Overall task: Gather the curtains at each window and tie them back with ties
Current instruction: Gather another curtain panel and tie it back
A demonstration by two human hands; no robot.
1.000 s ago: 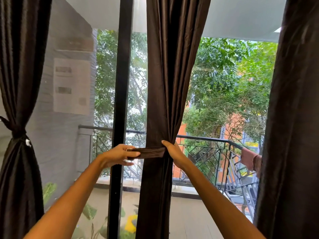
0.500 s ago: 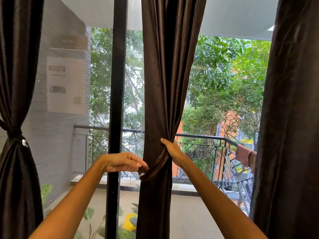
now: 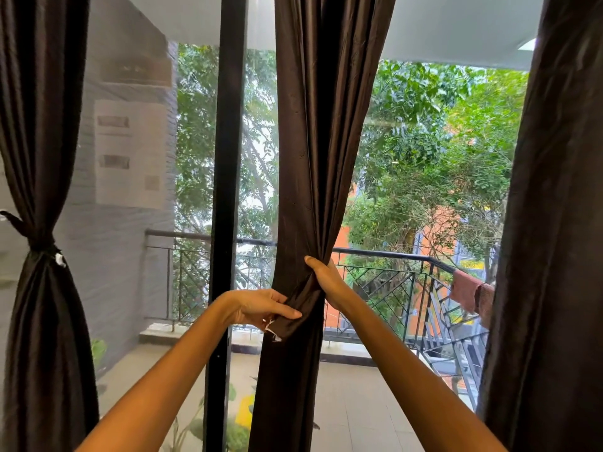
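Note:
A dark brown curtain (image 3: 313, 141) hangs gathered in front of the middle of the glass. A matching dark tie (image 3: 295, 316) slants across its front at waist height. My left hand (image 3: 261, 308) pinches the tie's lower left end, where a bit of white shows. My right hand (image 3: 324, 278) grips the curtain's right side with the tie's upper end; its fingers are hidden behind the fabric. A second curtain (image 3: 36, 158) at the far left is cinched by its own tie (image 3: 40, 246). A third curtain (image 3: 554, 223) hangs loose at the right edge.
A black window frame post (image 3: 226, 190) stands just left of the middle curtain. Beyond the glass lie a tiled balcony, a black metal railing (image 3: 391, 256) with a reddish cloth (image 3: 470, 288) draped on it, a grey wall (image 3: 130, 223) and trees.
The tie went from stretched level between my hands to slanting down to the left. My left hand dropped lower and moved in against the curtain. My right hand stayed at the curtain's right side.

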